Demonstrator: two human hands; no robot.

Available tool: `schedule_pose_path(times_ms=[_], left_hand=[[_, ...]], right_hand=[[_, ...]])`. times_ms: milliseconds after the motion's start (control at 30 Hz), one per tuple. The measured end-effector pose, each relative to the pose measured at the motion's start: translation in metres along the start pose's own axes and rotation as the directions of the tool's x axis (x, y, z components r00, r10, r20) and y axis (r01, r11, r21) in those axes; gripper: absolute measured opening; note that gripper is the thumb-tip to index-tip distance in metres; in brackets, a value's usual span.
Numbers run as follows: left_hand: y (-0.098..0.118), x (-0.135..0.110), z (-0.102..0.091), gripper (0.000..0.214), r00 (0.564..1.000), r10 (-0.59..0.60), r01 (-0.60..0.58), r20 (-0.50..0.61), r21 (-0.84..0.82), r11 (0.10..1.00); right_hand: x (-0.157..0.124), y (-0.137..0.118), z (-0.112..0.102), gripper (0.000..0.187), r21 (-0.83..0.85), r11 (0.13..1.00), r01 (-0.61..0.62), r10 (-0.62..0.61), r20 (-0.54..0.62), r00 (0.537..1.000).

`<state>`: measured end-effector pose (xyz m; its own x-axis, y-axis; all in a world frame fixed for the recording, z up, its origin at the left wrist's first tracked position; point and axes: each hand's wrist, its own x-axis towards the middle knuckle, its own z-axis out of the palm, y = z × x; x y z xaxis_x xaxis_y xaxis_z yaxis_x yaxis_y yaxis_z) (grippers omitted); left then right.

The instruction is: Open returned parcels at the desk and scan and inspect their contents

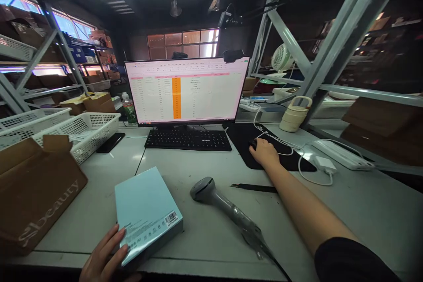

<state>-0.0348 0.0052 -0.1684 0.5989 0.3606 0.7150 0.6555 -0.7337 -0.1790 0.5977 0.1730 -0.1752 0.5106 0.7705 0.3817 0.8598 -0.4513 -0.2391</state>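
Note:
My left hand (104, 257) grips the near corner of a pale blue box (145, 209) with a barcode label, which rests on the grey table (363, 211) near the front edge. Reaching forward, my right hand (264, 152) lies closed over a black mouse (254, 143) on a black mouse pad (244, 134). A grey barcode scanner (224, 207) lies on the table between my arms. Beyond it stand a black keyboard (188, 139) and a monitor (187, 90) showing a spreadsheet with an orange column.
A brown cardboard box (33, 189) sits at the left, with white plastic baskets (86, 130) behind it. A black phone (110, 142), a black pen-like tool (254, 187), a white charger and cables (325, 165), a cream container (294, 114) and metal shelf struts (330, 53) surround the desk.

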Motion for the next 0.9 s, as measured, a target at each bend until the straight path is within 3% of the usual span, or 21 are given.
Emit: schedule_pose_path(times_ms=[233, 433, 500, 567, 633, 700, 767, 833, 867, 900], left_hand=[[0.004, 0.008, -0.002, 0.053, 1.000, 0.018, -0.018, -0.011, -0.008, 1.000], [-0.001, 0.006, -0.003, 0.096, 0.999, 0.031, -0.031, -0.038, -0.009, 0.999], [0.001, 0.008, -0.003, 0.101, 0.997, -0.029, 0.025, -0.071, -0.061, 0.998], [0.006, 0.013, -0.004, 0.096, 0.982, -0.166, 0.147, -0.091, -0.192, 0.970], [0.012, 0.019, -0.006, 0.092, 0.924, -0.376, 0.330, -0.073, -0.350, 0.877], [0.017, 0.025, -0.007, 0.091, 0.830, -0.557, 0.482, -0.029, -0.466, 0.742], [0.017, 0.030, -0.008, 0.090, 0.757, -0.653, 0.563, 0.018, -0.526, 0.638], [0.014, 0.033, -0.009, 0.086, 0.705, -0.707, 0.617, 0.065, -0.547, 0.566], [0.011, 0.035, -0.009, 0.085, 0.674, -0.733, 0.654, 0.093, -0.537, 0.533], [0.008, 0.037, -0.010, 0.086, 0.641, -0.757, 0.697, 0.127, -0.510, 0.504]], right_hand=[[0.003, 0.000, -0.001, 0.056, 0.018, 1.000, 0.012, -0.012, 0.011, 1.000], [-0.002, 0.002, -0.003, 0.060, 0.059, 0.998, 0.002, -0.003, 0.028, 1.000], [0.001, 0.000, -0.011, 0.062, 0.092, 0.996, 0.000, 0.001, -0.016, 1.000], [0.008, -0.010, -0.031, 0.063, 0.147, 0.989, 0.026, -0.008, -0.118, 0.993], [0.008, -0.031, -0.066, 0.060, 0.237, 0.962, 0.136, -0.073, -0.258, 0.963], [-0.011, -0.064, -0.108, 0.059, 0.354, 0.873, 0.336, -0.192, -0.384, 0.903], [-0.054, -0.106, -0.147, 0.061, 0.519, 0.692, 0.502, -0.308, -0.417, 0.855], [-0.111, -0.149, -0.169, 0.067, 0.752, 0.425, 0.504, -0.514, -0.258, 0.818], [-0.140, -0.168, -0.172, 0.071, 0.853, 0.314, 0.417, -0.639, -0.134, 0.757], [-0.167, -0.185, -0.171, 0.079, 0.910, 0.277, 0.307, -0.729, -0.009, 0.684]])
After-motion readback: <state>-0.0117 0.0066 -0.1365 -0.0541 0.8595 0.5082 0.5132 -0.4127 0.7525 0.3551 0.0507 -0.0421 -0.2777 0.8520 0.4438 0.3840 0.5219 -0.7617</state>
